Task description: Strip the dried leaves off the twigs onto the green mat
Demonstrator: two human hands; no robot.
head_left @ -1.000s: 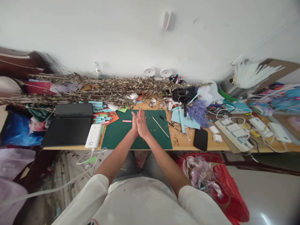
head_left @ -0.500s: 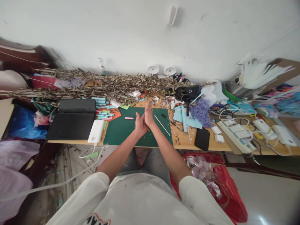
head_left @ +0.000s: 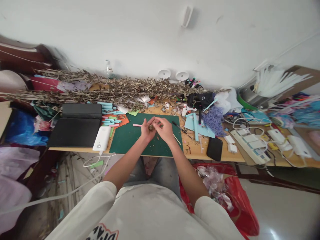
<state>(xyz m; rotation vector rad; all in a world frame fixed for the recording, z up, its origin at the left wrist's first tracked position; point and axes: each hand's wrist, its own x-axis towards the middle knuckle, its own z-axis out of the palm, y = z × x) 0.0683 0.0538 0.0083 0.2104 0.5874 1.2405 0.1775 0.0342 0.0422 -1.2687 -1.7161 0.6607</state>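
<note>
My left hand (head_left: pixel 147 133) is turned palm up and cupped over the green cutting mat (head_left: pixel 125 140). In its palm lies a small clump of crumbled dried leaves (head_left: pixel 151 127). Fingers bent in a pinch, my right hand (head_left: pixel 165 129) reaches over that palm with its tips at the clump; what is between them is too small to make out. A pink paper tube (head_left: pixel 137 125) rests on the mat left of my hands. To the right, a thin wooden stick (head_left: pixel 177 139) lies partly hidden by my right hand. Small brown crumbs are scattered on the mat.
Bundles of dried stalks (head_left: pixel 120 88) run along the wall. On the left are a black tablet case (head_left: pixel 75 131) and a white power bank (head_left: pixel 102 138). A black pen (head_left: pixel 178 126), blue paper (head_left: pixel 207 130), a phone (head_left: pixel 215 149) and a power strip (head_left: pixel 250 145) stand on the right.
My palms were pressed together; now they are apart. The left has turned up, showing the crumbled leaves, and the right has curled its fingers over them.
</note>
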